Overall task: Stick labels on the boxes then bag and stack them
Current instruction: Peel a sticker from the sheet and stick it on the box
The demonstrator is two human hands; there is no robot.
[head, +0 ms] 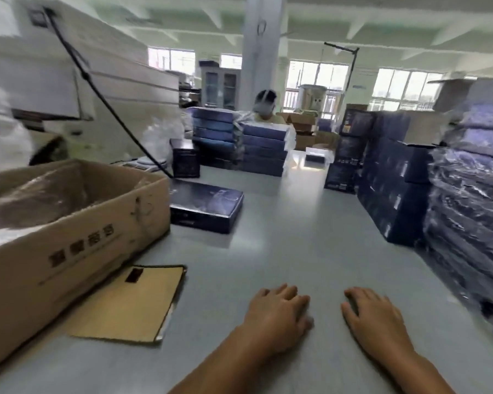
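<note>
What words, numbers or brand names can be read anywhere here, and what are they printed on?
No text here can be read for certain.
Cardboard carton: four dark printed characters on its long side, too blurred to read.
Same carton, short end: a dark handwritten scrawl, illegible.
Flat dark blue box: pale print, too blurred.
Upright dark boxes: small print, too small.
Tan sheet: a dark patch, no legible text.

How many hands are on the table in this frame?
2. The left hand lies flat on the grey table near the bottom centre; the right hand lies just beside it, apart. Hands of the far person are hidden behind box stacks.
</note>
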